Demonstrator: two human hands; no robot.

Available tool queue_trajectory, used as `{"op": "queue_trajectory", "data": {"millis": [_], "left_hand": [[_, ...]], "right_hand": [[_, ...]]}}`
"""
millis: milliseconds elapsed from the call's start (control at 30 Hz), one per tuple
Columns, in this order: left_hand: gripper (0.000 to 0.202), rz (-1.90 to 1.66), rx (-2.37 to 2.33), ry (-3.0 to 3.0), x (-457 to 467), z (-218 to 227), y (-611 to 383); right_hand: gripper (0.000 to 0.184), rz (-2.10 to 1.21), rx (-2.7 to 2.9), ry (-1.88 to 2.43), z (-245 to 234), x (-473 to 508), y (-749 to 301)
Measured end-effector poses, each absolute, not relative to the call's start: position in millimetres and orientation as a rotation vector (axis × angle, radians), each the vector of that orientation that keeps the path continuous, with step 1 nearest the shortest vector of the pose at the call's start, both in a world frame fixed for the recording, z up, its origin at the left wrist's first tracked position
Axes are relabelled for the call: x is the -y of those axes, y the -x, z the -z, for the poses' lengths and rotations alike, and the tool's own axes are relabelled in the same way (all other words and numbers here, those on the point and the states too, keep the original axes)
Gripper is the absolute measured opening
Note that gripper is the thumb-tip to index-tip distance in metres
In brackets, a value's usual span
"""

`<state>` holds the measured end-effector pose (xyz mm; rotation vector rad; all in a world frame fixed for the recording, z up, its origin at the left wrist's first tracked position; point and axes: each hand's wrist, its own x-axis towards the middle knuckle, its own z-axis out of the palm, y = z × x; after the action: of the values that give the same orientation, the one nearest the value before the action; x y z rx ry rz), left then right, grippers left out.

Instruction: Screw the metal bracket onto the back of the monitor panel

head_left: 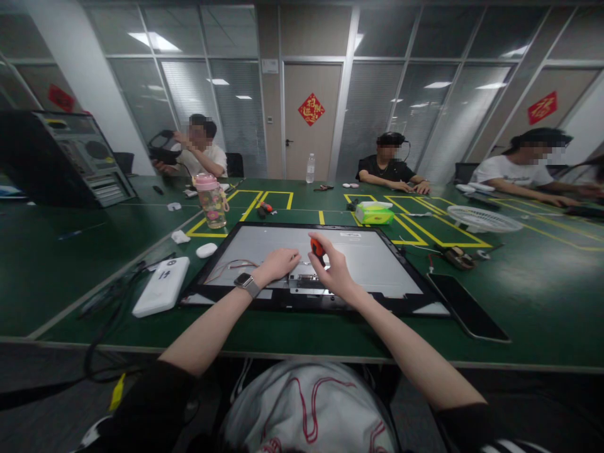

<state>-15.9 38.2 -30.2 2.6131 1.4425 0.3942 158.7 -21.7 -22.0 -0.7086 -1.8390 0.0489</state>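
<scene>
A flat display panel (377, 258) with a grey metal back and black frame lies on the table before me. My right hand (334, 267) is closed around the red-and-black handle of a screwdriver (318, 247), held over the panel's middle. The screwdriver's tip is hidden. Just left of it, my left hand (278, 263), with a watch (246, 283) on the wrist, rests low over the panel. Its fingers are drawn together, and whatever is under them is hidden. Below both hands sits a metal bracket (302, 277). Thin wires (231, 267) run across the panel's left side.
A white power bank (162, 287) and white case (206, 251) lie left of the panel; a phone (467, 307) lies right. Beyond stand a pink-lidded bottle (211, 201) and green tissue pack (374, 212). A computer case (61, 157) stands far left. Several people sit across the table.
</scene>
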Motion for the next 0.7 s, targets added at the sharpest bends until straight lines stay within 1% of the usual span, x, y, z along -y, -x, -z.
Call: {"op": "queue_trajectory", "data": {"millis": [700], "left_hand": [[0.034,-0.393,-1.431,-2.614,-37.7,29.6,17.0]], "right_hand": [[0.045,-0.088,1.878,0.728,22.4,22.1,-158.6]]}}
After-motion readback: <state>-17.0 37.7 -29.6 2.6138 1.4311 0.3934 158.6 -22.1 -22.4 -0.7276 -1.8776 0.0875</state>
